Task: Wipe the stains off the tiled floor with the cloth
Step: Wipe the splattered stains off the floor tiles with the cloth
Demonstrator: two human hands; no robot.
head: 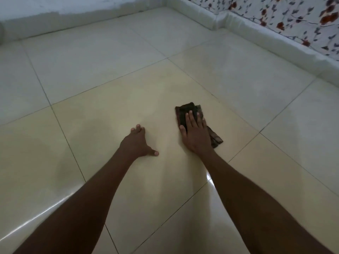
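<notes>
Seen from above, 2 bare forearms reaching out over a glossy cream tiled floor point(113, 85) crossed by thin dark grout lines. Right hand point(197, 135) laid flat, palm down, on a dark folded cloth point(189, 110), fingers straight and close together, pressing rather than curling round it; thumb lying off the cloth's left edge, against the tile. Cloth flat on the floor just right of the middle of the view, 1 end poking out ahead of the fingertips, the other showing past the outer side of the hand near the wrist. Left hand point(138, 141) braced on bare tile, near the cloth but apart from it, fingers spread and bent at the tips against the floor, thumb splayed out toward the right, holding nothing. Faint greyish, dull patch point(73, 143) on the tiles to the left of the left arm; too dim to tell whether stain, damp or shadow. Pale skirting point(256, 32) along the far edges of the floor, and a flower-patterned wall point(293, 13) at the upper right.
</notes>
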